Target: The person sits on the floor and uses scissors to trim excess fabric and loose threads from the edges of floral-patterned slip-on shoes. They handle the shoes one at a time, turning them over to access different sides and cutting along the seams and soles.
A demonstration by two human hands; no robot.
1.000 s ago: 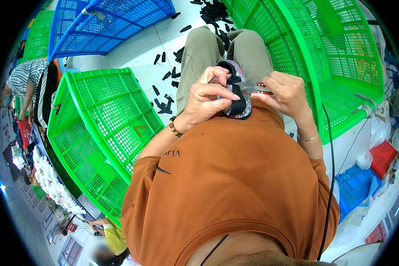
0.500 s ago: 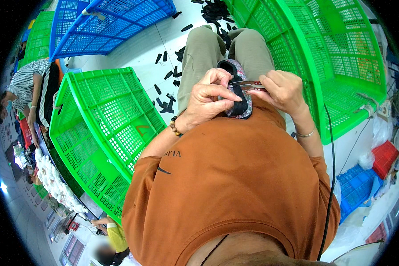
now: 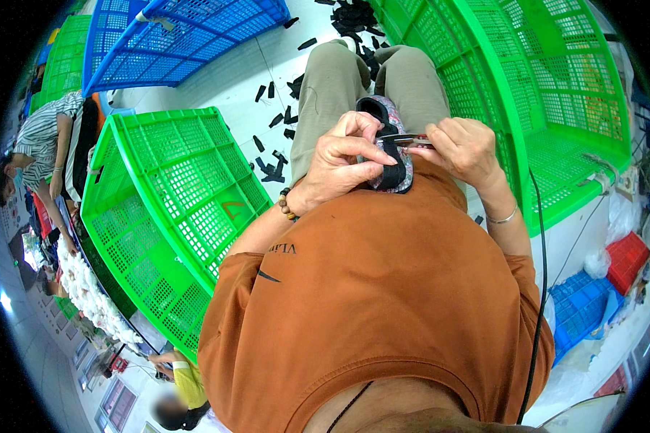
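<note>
A small shoe (image 3: 406, 160) with a pink-and-grey patterned upper and black lining rests at my lap, its opening toward my knees. My left hand (image 3: 345, 153) is closed on its left side, thumb and fingers pinching near the black strap across it. In my right hand (image 3: 461, 148) is a pair of snips (image 3: 410, 137) with metal blades and dark red on the handle. The blades point left and lie over the shoe, close to my left fingertips. Whether they touch the strap I cannot tell. My fingers hide part of the shoe.
Green mesh crates stand at my left (image 3: 188, 166) and right (image 3: 513, 108), with a blue crate (image 3: 188, 43) at the far left. Black strips (image 3: 271, 169) litter the floor. A dark cable (image 3: 538, 289) runs down my right side. A person in stripes (image 3: 54, 137) bends at far left.
Both hands, the shoe and the snips keep nearly the same places. The snips have turned slightly, showing less red. The whole view has shifted very little.
</note>
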